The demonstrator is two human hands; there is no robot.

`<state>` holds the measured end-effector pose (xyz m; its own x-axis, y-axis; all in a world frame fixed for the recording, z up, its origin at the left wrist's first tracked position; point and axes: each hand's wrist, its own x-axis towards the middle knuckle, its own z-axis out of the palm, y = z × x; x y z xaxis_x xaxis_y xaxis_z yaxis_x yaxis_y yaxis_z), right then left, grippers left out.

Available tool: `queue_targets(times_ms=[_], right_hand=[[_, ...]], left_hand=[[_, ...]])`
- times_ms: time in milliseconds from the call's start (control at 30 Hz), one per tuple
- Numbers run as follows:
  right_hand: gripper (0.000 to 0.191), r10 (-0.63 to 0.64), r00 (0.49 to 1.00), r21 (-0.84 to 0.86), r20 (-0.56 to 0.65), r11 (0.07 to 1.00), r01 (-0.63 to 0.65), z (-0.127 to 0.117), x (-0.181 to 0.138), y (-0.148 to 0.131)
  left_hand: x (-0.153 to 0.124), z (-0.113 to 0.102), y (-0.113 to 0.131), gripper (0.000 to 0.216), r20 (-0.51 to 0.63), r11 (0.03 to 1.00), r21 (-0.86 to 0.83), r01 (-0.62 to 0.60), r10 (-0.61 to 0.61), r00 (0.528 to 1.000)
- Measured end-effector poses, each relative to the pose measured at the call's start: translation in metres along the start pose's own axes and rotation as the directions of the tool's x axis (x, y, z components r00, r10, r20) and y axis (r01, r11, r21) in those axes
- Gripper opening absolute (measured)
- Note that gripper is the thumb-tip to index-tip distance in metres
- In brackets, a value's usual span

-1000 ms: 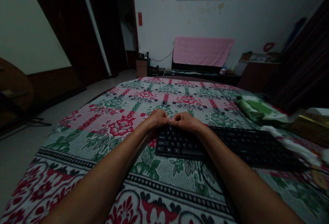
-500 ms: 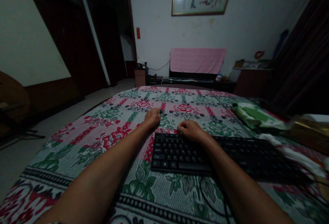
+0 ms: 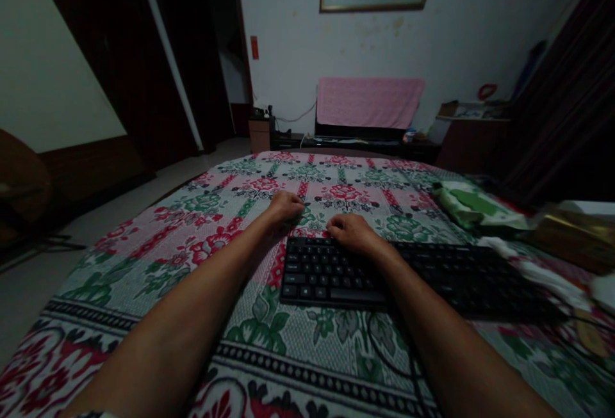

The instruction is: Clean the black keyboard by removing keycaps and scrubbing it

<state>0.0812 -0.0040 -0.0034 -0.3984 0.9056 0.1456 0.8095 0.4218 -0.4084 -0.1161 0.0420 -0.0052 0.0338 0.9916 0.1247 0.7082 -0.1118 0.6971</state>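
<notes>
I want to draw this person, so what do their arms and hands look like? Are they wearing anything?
Both forearms are bare, with no sleeves in view. The left hand and right hand wear no gloves. The dim light shows no watch, bracelet or ring.

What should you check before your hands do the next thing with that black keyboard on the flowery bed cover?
1. The keyboard lies flat on the bed cover: ok.
2. The right hand touches the keyboard's far edge: ok.
3. The left hand is off the keys, on the bed cover by the far left corner: ok.
4. The left hand is empty: cannot tell, its fingers are curled.
5. The cable is clear of the arms: not ok, it loops close by the right forearm.
6. The key labels can be read: not ok, the room is dim.
</notes>
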Motion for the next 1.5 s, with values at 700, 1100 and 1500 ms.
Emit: queue_targets(times_ms=[700, 1100, 1500], right_hand=[[0.019, -0.185, 0.967, 0.398, -0.174, 0.885, 0.240, 0.013, 0.002, -0.023], [0.019, -0.179, 0.967, 0.412, -0.184, 0.879, 0.241, 0.011, -0.001, -0.033], [0.015, -0.169, 0.967, 0.345, -0.192, 0.910, 0.228, 0.015, -0.006, -0.047]], left_hand=[[-0.060, -0.017, 0.024, 0.018, 0.357, 0.809, -0.507, 0.296, -0.115, 0.927], [-0.066, -0.033, 0.016, 0.006, 0.504, 0.660, -0.614, 0.433, -0.094, 0.859], [-0.064, -0.040, 0.010, 0.010, 0.483, 0.803, -0.483, 0.350, -0.089, 0.871]])
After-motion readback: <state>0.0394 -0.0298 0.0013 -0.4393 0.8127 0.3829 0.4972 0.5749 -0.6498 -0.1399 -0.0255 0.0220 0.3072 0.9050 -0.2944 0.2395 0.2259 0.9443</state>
